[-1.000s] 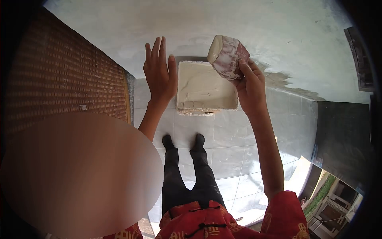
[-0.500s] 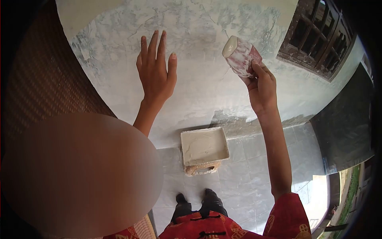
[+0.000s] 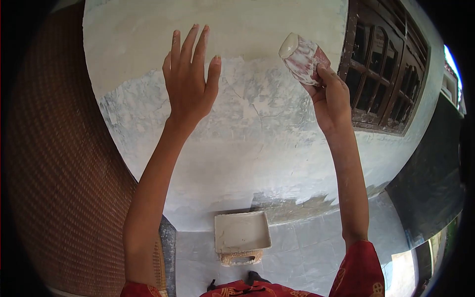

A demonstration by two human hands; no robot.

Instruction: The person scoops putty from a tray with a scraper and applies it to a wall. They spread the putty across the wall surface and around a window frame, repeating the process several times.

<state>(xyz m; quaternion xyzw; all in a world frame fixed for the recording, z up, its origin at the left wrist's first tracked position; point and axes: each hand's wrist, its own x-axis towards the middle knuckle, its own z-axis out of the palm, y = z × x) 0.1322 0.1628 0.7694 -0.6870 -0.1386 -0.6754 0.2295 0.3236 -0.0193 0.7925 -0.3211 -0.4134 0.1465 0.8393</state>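
Note:
My left hand (image 3: 190, 81) is raised before the wall with its fingers spread and nothing in it. On the right, my right hand (image 3: 333, 99) grips a reddish block-like object (image 3: 303, 59) smeared with white paint, thumb on its near side. Its far end is thickly coated in cream-white; I cannot tell its exact kind. Behind both hands stands the wall (image 3: 247, 123), cream above and patchy white and grey in the middle. Below them a shallow tray (image 3: 242, 232) of cream-white paint rests on a small paint-stained stool (image 3: 241, 257).
A dark wooden window (image 3: 378, 74) is set in the wall at right. A brown woven screen (image 3: 64, 163) curves along the left. Grey tiles (image 3: 307, 242) cover the floor, and a dark panel (image 3: 430, 173) stands at far right.
My view has tilted upward, so the window and upper wall show more and the tray sits lower. The blurred patch at lower left is gone. Both hands keep their poses, the right still holding the object.

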